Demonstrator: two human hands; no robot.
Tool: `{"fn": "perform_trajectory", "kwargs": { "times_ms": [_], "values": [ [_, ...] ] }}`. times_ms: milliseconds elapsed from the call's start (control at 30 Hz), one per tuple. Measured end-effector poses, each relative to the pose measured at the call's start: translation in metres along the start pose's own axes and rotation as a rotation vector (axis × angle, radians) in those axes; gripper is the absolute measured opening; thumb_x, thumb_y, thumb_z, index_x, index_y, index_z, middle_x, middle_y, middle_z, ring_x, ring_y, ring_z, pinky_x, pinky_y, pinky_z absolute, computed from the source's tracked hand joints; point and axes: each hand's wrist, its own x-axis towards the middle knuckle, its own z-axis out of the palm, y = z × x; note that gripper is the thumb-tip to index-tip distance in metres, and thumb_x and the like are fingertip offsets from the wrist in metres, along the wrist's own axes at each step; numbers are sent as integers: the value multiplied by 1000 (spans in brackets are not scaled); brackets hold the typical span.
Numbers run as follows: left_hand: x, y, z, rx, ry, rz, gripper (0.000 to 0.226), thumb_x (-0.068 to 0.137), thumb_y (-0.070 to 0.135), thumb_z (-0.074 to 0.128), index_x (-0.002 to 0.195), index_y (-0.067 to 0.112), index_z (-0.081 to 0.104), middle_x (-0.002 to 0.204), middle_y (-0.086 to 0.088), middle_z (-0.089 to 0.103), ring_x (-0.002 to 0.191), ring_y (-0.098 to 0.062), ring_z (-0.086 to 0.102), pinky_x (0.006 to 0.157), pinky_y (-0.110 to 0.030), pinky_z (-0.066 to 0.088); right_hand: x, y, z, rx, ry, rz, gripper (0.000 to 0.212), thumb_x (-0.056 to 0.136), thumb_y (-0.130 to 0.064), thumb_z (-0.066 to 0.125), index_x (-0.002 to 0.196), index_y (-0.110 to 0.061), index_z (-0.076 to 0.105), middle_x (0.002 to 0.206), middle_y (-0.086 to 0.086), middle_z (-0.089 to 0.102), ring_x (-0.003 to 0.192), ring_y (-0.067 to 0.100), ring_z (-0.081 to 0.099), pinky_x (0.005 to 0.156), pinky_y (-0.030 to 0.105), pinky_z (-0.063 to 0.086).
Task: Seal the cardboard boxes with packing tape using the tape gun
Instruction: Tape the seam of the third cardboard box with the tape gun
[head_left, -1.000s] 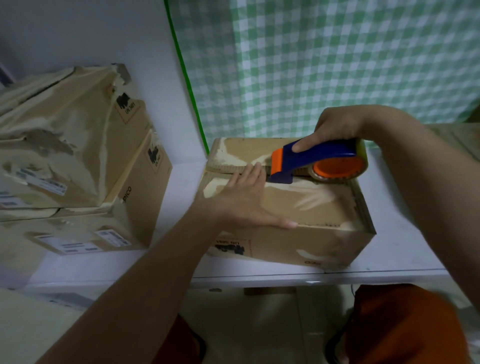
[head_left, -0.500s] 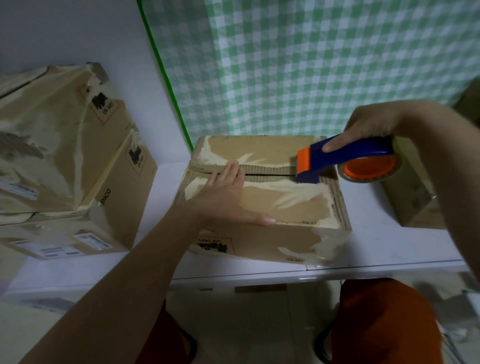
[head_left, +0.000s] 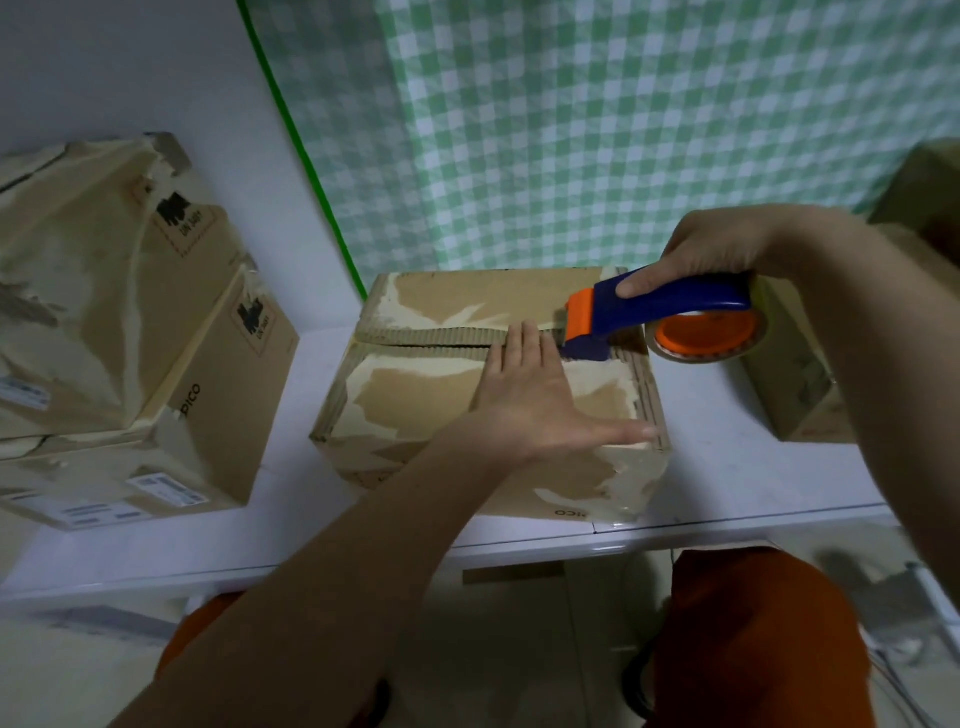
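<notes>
The tape gun, light rigid plastic best held by its blue handle, is resting nose-down on the seam of a worn, stiff cardboard box on the white counter. The right hand is gripping that handle while the left hand is pressing flat, fingers spread, on the near flap.

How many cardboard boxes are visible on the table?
4: the centre box under the left hand, two stacked at left, one at right, partly hidden behind the arm.

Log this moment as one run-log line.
step: taping top seam | left hand: flat on box flap | right hand: grips tape gun, nose at seam near right end | seam: untaped, open
</notes>
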Motion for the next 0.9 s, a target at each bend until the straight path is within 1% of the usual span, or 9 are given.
{"fn": "perform_trajectory", "kwargs": {
  "times_ms": [133, 300, 433, 500, 567, 633, 700, 800, 900],
  "values": [
    [-2, -15, -4, 2, -19, -10, 142, 53, 99, 34, 150, 8, -15, 156, -11, -25, 143, -25, -25, 119, -45, -9, 0, -2, 0, -3, -2, -4, 58, 58, -63, 68, 69, -6, 63, 50, 2, 61, 49, 18, 56, 54, 27, 43],
    [3, 18, -2, -17, 11, -102, 152, 46, 102, 34, 148, 2, -17, 155, -20, -24, 142, -34, -25, 117, -47, -13, -1, 8, -1, 27, -4, 10, 64, 53, -66, 68, 75, -6, 66, 53, 3, 64, 51, 18, 58, 56, 27, 45],
    [9, 23, 2, -18, 12, -118, 149, 49, 101, 35, 149, 3, -16, 155, -19, -23, 143, -33, -25, 117, -47, -13, -2, 14, -1, 58, -9, -6, 68, 51, -68, 67, 79, -6, 67, 60, 5, 66, 54, 19, 60, 57, 28, 46],
    [7, 12, 1, -36, 1, -91, 143, 53, 97, 41, 151, 8, -13, 156, -16, -23, 143, -30, -25, 117, -46, -11, -3, 15, 3, 95, -20, -25, 65, 56, -66, 67, 79, -6, 66, 61, 5, 66, 54, 18, 60, 56, 27, 46],
    [4, -2, -2, -33, -7, -64, 133, 58, 90, 49, 153, 13, -5, 157, -13, -23, 144, -27, -24, 118, -46, -8, -3, 14, 9, 141, -27, -44, 55, 65, -61, 67, 78, -7, 65, 59, 3, 66, 51, 15, 59, 52, 24, 45],
    [1, -12, -3, -19, -19, -57, 124, 64, 83, 54, 153, 15, 2, 157, -11, -22, 144, -26, -23, 119, -45, -7, -3, 12, 15, 171, -51, -65, 51, 68, -58, 67, 78, -8, 64, 57, 1, 67, 49, 12, 61, 49, 22, 45],
    [1, -13, -1, 5, 3, -49, 121, 65, 82, 54, 153, 16, 5, 158, -9, -21, 145, -26, -21, 119, -46, -6, -3, 11, 17, 182, -58, -73, 50, 67, -58, 66, 80, -9, 64, 57, -1, 68, 48, 10, 62, 49, 21, 46],
    [1, -8, 8, 20, 72, -58, 131, 55, 94, 44, 154, 20, 0, 160, -5, -15, 146, -26, -16, 118, -50, -5, -7, 13, 17, 213, -82, -73, 48, 69, -55, 67, 80, -9, 64, 54, -2, 68, 45, 8, 62, 44, 19, 47],
    [4, -8, 12, 18, 110, -71, 125, 59, 92, 43, 154, 22, 0, 161, -4, -12, 147, -26, -13, 118, -50, -3, -12, 18, 22, 270, -105, -70, 42, 75, -48, 68, 79, -7, 63, 53, -1, 66, 43, 7, 61, 40, 17, 46]
  ]
}}
